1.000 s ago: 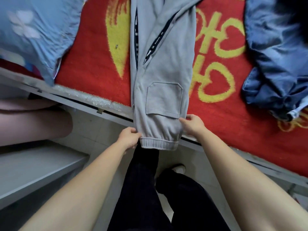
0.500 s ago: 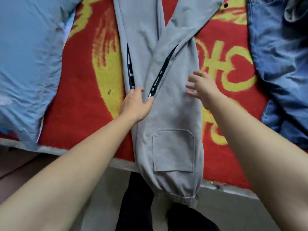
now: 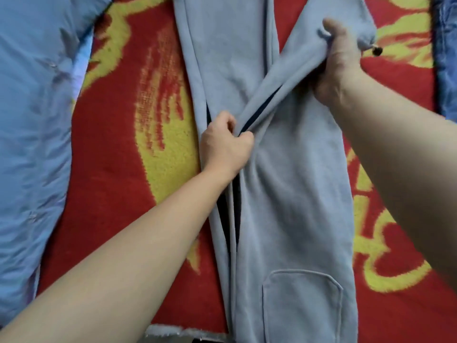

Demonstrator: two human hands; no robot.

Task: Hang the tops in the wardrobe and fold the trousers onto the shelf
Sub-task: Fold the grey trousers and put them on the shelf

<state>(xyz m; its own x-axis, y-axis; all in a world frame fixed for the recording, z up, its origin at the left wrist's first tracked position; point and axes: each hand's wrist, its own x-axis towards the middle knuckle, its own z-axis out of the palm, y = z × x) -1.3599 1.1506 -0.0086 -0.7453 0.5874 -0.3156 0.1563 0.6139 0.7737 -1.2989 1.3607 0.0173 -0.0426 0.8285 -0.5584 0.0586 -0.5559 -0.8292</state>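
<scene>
Grey trousers (image 3: 291, 194), red-and-yellow blanket (image 3: 118, 149)

A red blanket (image 3: 106, 149) lies spread flat, with a bold yellow pattern and a pale fleecy edge nearest the camera.

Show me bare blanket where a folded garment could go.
Widest bare strip: red blanket between the light blue garment and grey trousers. A narrower strip lies between trousers and denim, crossed by the right forearm. Crowded centre: left hand, right hand grip trousers.

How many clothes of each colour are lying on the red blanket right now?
Grey: 1, the trousers
Light blue: 1, the top
Dark blue: 1, the denim piece, mostly out of view
Total: 3
</scene>
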